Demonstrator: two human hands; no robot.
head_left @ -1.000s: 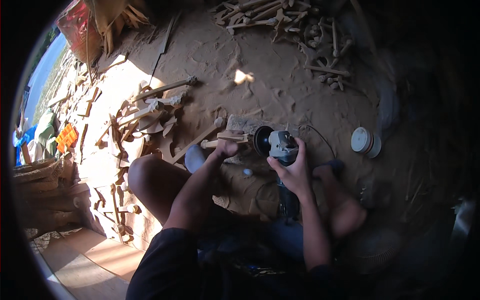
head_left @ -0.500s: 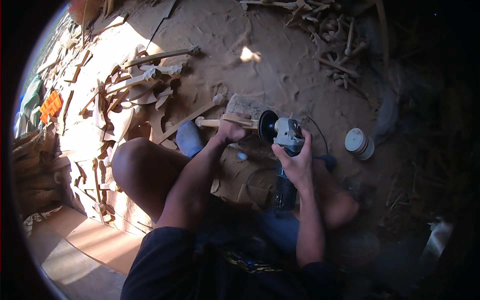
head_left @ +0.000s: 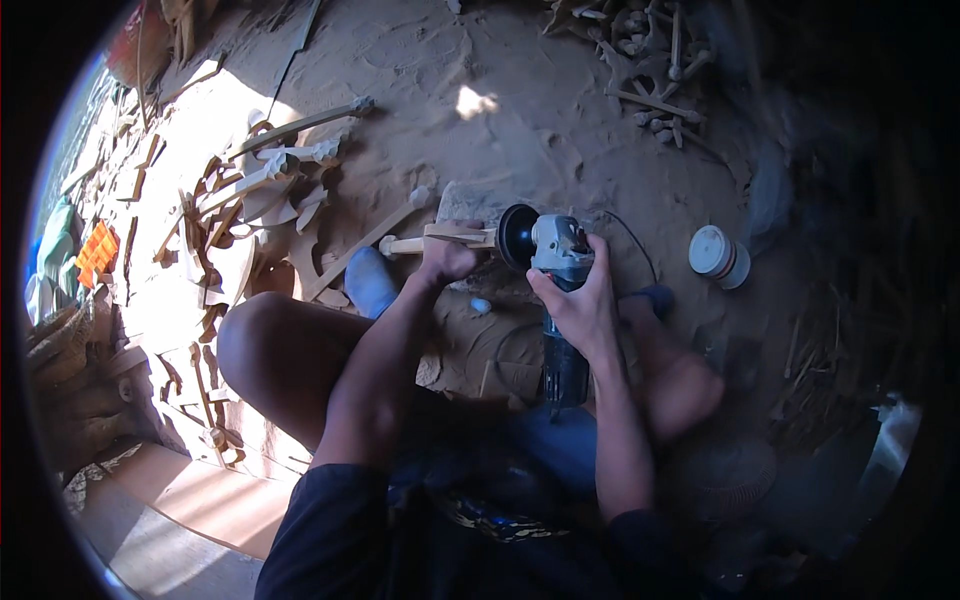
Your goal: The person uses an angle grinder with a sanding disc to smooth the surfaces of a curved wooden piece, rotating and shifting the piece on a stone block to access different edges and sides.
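Note:
My left hand is closed around a pale wooden piece, which lies roughly level and has a knobbed left end. Its right end meets the black round disc of an angle grinder; whether they touch or sit just apart I cannot tell. My right hand grips the angle grinder near its grey metal head, thumb on the left side. The dark body of the tool points down toward my lap. Just behind the wooden piece is a grey stone block, partly hidden by the disc and my left hand.
Carved wooden pieces lie heaped at the left, and another pile is at the far right. A white tub stands on the sandy floor to the right. A dark cord runs behind the grinder. My bent legs flank the work.
The whole view has shifted and turned a little, so most things appear farther left or higher. My hands keep their holds on the wooden piece and the angle grinder.

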